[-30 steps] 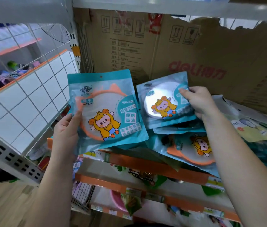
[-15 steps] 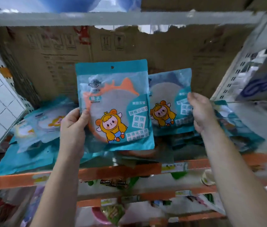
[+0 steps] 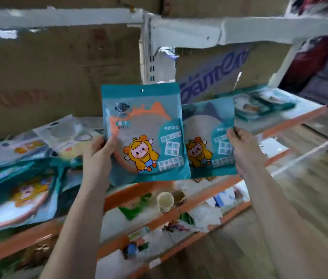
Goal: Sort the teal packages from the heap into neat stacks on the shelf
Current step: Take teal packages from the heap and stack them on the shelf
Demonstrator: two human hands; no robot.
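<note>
My left hand (image 3: 98,158) pinches the left edge of one upright teal package (image 3: 145,133), while my right hand (image 3: 243,152) grips a second package (image 3: 207,137) just behind it, above the shelf (image 3: 291,121).

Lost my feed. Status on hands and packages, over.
Left hand grips large teal package. Right hand grips smaller teal package. Heap left, stacks on right shelf. No obstruction seen.

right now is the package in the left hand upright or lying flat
Upright: the teal package has its hang hole on top and print right way up; the left hand grips its left edge.
</note>
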